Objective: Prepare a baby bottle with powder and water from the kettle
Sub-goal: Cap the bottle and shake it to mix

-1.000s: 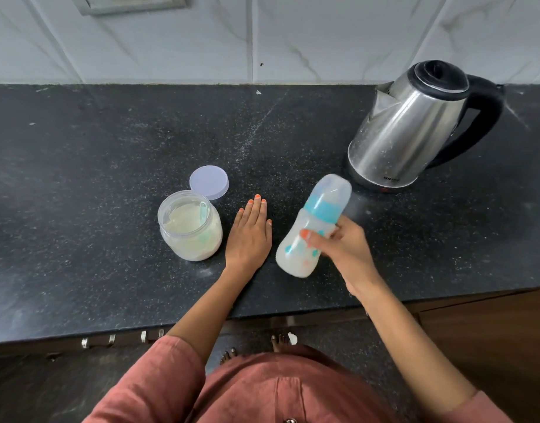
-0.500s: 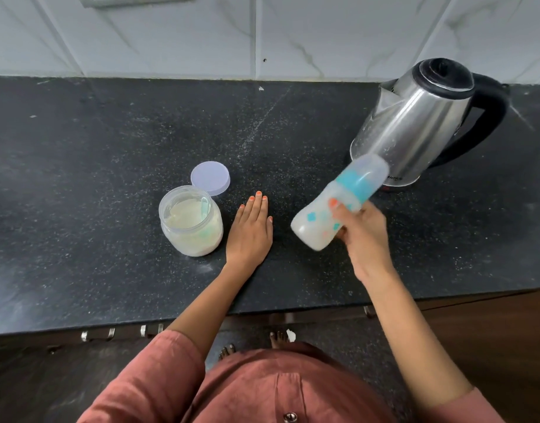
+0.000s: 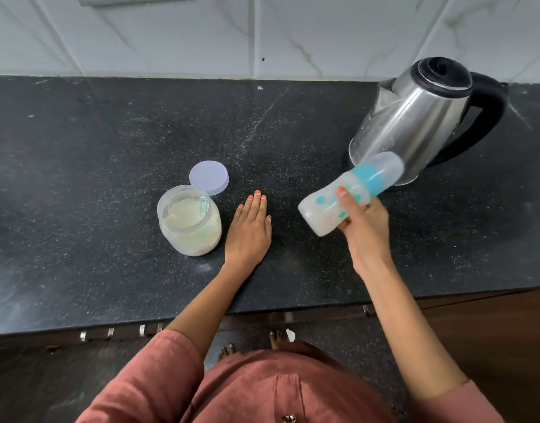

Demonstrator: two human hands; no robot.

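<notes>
My right hand (image 3: 365,227) wrapped round baby bottle (image 3: 358,184), held above counter (image 3: 110,132), centre-right of frame. Bottle's long axis slants: base lower left, capped end upper right, toward kettle (image 3: 415,117). My left hand (image 3: 250,230) flat, fingers straight, just beside open powder jar (image 3: 189,221). Likely mixing; right hand nearer.

right hand (image 3: 365,230) gripping tilted bottle (image 3: 351,193), left hand (image 3: 249,232) flat

From the left hand (image 3: 249,230): jar (image 3: 189,221) just beside at 9 o'clock, lid (image 3: 209,177) at 11. Open lane of counter (image 3: 278,132) toward 12. At 2 stands the kettle (image 3: 415,117), with the tilted bottle (image 3: 351,196) in the air before it at 3.
</notes>
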